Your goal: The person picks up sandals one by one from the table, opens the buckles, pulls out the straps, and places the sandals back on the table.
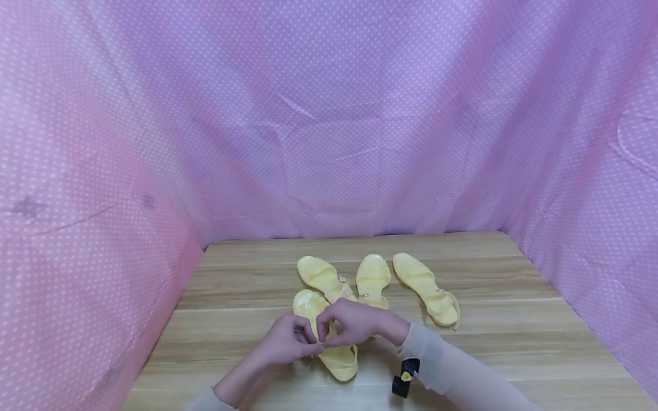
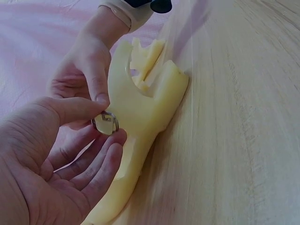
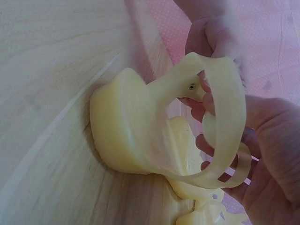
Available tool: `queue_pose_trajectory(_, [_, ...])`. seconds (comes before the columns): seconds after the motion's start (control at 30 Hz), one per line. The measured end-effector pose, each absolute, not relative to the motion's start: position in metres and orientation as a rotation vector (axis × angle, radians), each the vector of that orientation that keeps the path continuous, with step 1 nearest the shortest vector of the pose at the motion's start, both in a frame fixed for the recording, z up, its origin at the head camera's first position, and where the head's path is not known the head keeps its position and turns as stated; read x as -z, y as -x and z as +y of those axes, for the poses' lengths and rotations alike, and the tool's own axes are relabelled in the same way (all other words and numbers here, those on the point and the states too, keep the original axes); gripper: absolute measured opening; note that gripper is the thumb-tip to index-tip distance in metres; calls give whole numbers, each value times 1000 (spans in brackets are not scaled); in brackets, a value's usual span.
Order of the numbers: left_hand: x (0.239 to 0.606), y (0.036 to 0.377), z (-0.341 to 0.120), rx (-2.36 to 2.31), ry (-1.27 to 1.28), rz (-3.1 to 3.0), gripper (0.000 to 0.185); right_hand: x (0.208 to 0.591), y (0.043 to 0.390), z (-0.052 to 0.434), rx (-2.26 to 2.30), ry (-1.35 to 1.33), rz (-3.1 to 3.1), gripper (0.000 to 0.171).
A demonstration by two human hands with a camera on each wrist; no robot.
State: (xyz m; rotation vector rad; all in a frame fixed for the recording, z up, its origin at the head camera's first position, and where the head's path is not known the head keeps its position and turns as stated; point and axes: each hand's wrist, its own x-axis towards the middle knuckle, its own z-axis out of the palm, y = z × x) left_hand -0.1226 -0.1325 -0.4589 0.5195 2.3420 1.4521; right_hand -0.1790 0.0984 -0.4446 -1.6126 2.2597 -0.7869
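A pale yellow sandal [image 1: 341, 368] lies on the table between my hands, its toe pointing away. My left hand [image 1: 285, 342] pinches the strap at its metal buckle [image 2: 106, 123] between thumb and fingers. From the other side my right hand [image 1: 357, 322] pinches the ankle strap [image 3: 229, 108], its fingertips meeting the left ones at the buckle. The strap stands up in a loop above the heel [image 3: 110, 129]. In the head view the fingers cover the buckle.
Behind lie three more yellow sandals: a left one [image 1: 315, 270], a middle one [image 1: 373, 273] partly behind my right hand, and a right one [image 1: 417, 281]. The wooden table [image 1: 514, 342] is bordered by a pink dotted curtain [image 1: 329, 142]. A black device [image 1: 402, 385] hangs at my right wrist.
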Motion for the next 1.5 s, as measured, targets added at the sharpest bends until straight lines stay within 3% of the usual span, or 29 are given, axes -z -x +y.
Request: queue_pose_trajectory(1.5, [457, 122, -132, -1431, -484, 2348, 24, 451, 179, 102, 860, 1547, 2227, 15])
